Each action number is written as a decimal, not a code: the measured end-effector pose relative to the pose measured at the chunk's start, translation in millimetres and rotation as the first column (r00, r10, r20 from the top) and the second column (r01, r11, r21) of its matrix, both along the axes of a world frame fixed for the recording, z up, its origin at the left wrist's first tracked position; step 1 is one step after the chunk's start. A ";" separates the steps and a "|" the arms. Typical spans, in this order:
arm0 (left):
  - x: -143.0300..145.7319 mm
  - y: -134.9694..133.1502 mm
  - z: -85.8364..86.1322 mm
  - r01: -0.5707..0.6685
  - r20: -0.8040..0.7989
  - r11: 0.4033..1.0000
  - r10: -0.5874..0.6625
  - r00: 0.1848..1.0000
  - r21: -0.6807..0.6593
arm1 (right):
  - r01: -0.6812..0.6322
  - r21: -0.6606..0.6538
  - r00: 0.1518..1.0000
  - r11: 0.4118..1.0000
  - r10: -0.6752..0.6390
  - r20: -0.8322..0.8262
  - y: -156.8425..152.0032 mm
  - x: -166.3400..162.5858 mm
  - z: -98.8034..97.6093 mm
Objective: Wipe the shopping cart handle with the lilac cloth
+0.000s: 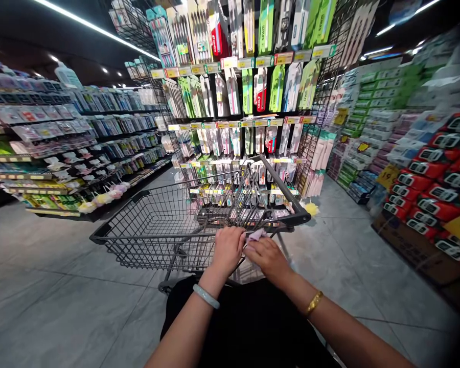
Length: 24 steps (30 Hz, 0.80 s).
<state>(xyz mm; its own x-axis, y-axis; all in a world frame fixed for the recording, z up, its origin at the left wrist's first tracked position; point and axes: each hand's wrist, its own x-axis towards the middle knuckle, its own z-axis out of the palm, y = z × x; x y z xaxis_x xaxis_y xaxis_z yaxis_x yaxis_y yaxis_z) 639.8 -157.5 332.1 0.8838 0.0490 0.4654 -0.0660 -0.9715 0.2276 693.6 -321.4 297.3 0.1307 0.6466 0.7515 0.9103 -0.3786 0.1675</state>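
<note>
A dark wire shopping cart (153,225) stands in front of me in a store aisle, its basket with nothing in it. My left hand (227,249) is closed over the cart's handle bar near the middle. Right beside it, my right hand (266,257) is curled, fingers pinching a small pale pink item (256,234) at the handle. I cannot make out what that item is. A pale bangle sits on my left wrist, a gold one on my right.
A wire rack (245,102) of hanging toothbrush packs rises just beyond the cart. Shelves of packaged goods (61,148) line the left. Stacked red and green packs (437,174) fill the right. Grey tiled floor (53,286) stretches left and right of the cart.
</note>
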 end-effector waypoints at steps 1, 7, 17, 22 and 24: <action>0.0 1.0 -0.1 -0.002 -0.010 1.000 0.002 1.000 0.013 | 0.036 0.070 0.999 0.997 -0.035 -0.012 -5.1 1.7 9.2; 2.0 1.1 2.0 -0.062 -0.017 0.995 0.063 0.998 0.077 | 0.171 0.212 0.984 0.962 -0.177 0.010 -13.0 13.7 18.8; 0.4 1.9 0.5 -0.073 -0.004 0.992 0.074 0.997 0.107 | 0.179 0.303 0.983 0.936 -0.181 -0.022 -27.0 11.9 38.0; 1.5 1.9 -1.3 -0.085 0.009 0.991 0.085 0.996 0.100 | 0.175 0.242 0.982 0.954 -0.187 0.031 -16.8 11.9 24.6; 0.4 3.4 -0.3 -0.077 0.006 0.992 0.077 0.997 0.095 | 0.124 0.185 0.986 0.975 -0.142 0.086 -13.8 9.6 10.3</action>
